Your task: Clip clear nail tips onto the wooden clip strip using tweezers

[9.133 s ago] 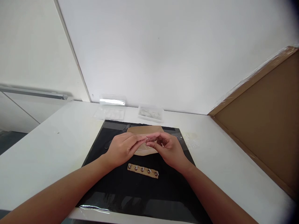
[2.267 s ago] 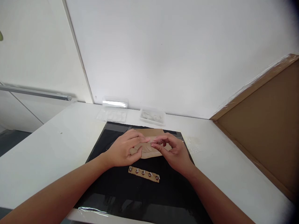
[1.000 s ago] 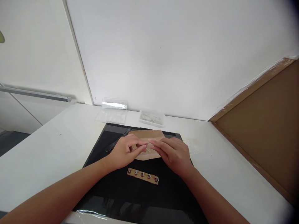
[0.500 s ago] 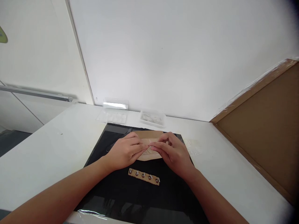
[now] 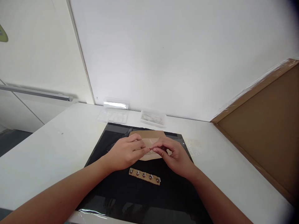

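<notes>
My left hand (image 5: 127, 151) and my right hand (image 5: 174, 155) meet fingertip to fingertip above a tan paper sheet (image 5: 149, 134). Both are pinched closed; whatever lies between the fingertips is too small to make out. Thin pale slivers show on the paper behind the fingers. Nearer to me, a cardboard strip (image 5: 147, 178) lies on the black mat (image 5: 140, 196), with a row of several round shiny pieces, each with a small white tab.
Behind the mat stand an open clear plastic case (image 5: 112, 116) and a clear box (image 5: 153, 118) with pale contents. A white wall rises behind the white table (image 5: 53, 137). Brown board (image 5: 263, 124) borders the right side.
The fingertips have come together slightly lower and nearer to me. My right hand's fingers have bent and its thumb has shifted. More of the paper's back edge shows.
</notes>
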A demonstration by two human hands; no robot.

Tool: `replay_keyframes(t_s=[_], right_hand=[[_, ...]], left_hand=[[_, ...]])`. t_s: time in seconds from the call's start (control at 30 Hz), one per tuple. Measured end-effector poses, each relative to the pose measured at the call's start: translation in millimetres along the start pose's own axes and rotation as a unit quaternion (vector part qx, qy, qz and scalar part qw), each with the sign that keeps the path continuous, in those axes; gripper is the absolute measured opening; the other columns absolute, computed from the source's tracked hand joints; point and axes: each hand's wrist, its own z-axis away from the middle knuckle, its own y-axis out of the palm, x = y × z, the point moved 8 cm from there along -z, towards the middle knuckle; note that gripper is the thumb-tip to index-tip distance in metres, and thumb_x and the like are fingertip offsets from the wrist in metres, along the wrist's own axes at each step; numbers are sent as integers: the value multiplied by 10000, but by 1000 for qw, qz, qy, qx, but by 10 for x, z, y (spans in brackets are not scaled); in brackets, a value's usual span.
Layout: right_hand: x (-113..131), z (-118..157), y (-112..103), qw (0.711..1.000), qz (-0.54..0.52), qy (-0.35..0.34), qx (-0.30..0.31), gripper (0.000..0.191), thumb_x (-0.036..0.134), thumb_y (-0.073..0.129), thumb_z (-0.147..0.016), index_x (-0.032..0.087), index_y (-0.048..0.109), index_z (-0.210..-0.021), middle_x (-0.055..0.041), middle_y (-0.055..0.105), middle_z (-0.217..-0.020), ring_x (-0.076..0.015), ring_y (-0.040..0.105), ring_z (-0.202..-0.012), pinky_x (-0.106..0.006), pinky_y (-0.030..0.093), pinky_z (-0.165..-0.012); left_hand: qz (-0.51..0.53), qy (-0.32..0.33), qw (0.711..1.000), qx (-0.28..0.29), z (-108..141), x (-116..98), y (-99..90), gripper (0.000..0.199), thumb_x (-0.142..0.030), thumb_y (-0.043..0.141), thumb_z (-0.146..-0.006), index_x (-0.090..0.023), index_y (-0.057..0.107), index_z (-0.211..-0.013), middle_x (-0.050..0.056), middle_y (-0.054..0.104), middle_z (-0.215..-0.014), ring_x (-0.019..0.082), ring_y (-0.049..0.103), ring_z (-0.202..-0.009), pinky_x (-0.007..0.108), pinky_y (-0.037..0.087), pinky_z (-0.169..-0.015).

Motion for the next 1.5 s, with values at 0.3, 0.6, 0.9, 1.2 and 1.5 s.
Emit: replay_keyframes(t_s=[0.3,0.6,0.9,1.2,1.5], right_hand=[[-210,-1,-84,991,-88,82,-62,208,444,669,-992,263,766,-958,-30,727,-886,-184,642,-788,-297,502,-678],[-445,28,-178,984,-63,117,-115,259,490,662,-986,247,752,-1005,-33,691,-852,-180,646,-751,-318,527,-699],[-733,56,-241,970,-71,191,-135,356,569,700,-932,230,756,-1024,-66,732,-939,-184,679,-724,-302,597,-559],[-742,61,-302,977,-21,165,-133,295,532,669,-969,255,760,-1007,-48,726,-921,-189,688,-786,-318,614,-662],[-554,17,-294,986,103,91,-99,212,443,639,-1011,272,763,-1017,-51,739,-968,-222,690,-876,-360,567,-746]], left_hand=[[-41,-15,998,-56,49,62,-25,231,-124,659,-964,-163,679,-1191,51,732,-919,214,600,-913,350,585,-829],[-42,-131,984,-110,110,343,-65,198,-135,663,-956,-170,689,-1149,47,749,-936,206,608,-907,329,566,-814],[-73,-305,943,-117,312,779,-86,57,-184,612,-952,-183,664,-975,39,703,-793,234,602,-875,326,513,-714],[-20,-310,949,-56,321,839,47,111,-231,511,-1035,-193,609,-1072,51,721,-938,238,595,-983,341,509,-775],[43,-335,939,-59,321,788,2,142,-240,388,-1044,-212,480,-939,41,554,-871,217,536,-847,364,443,-740]])
